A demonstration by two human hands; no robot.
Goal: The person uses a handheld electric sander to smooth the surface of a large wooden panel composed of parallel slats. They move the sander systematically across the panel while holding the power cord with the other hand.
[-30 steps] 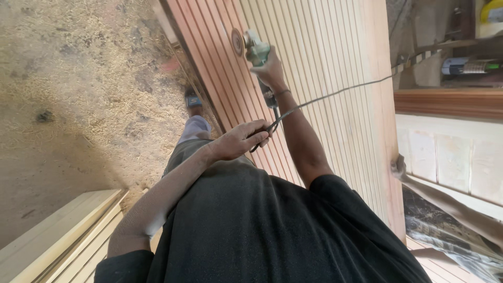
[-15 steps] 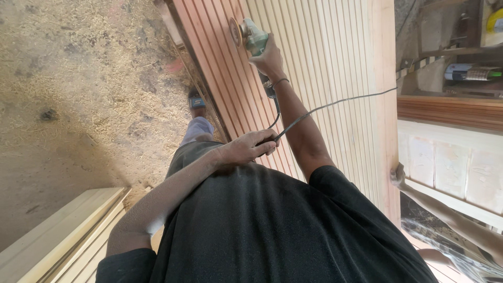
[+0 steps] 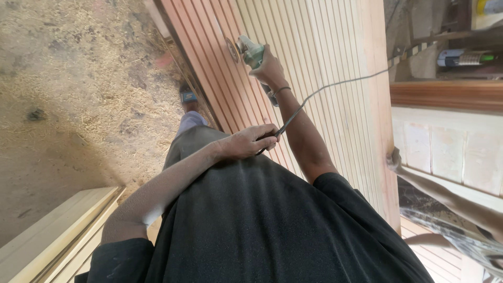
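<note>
While the right hand (image 3: 268,65) clenches around the green body of a small power sander (image 3: 250,51), the tool's round disc (image 3: 231,49) sits against the ribbed wooden panel (image 3: 314,57) that runs away from the person. The disc meets the panel at the border between its reddish-brown strip and the paler, unfinished ribs to the right of it. A thin band circles the right wrist.

From the tool a grey power cord (image 3: 340,84) runs two ways: one stretch slopes down along the right forearm to the left hand (image 3: 250,142), and the other rises to the right across the pale ribs toward the cluttered shelf (image 3: 456,57) at the upper right. The left hand is closed on the cord, fingers curled over it just in front of the person's black shirt (image 3: 262,225), well below the sander.

Left of the panel lies a dirt floor (image 3: 68,78) strewn with sawdust and shavings. One shoe (image 3: 188,96) of the person shows beside the panel's lower edge, with a grey trouser leg above it. Pale planks (image 3: 57,236) are stacked at the lower left corner. On the right, past the panel's far edge, stands a tiled wall (image 3: 450,152) under a brown wooden ledge (image 3: 445,94), and another person's arm (image 3: 445,191) reaches in, its hand near the panel's edge.
</note>
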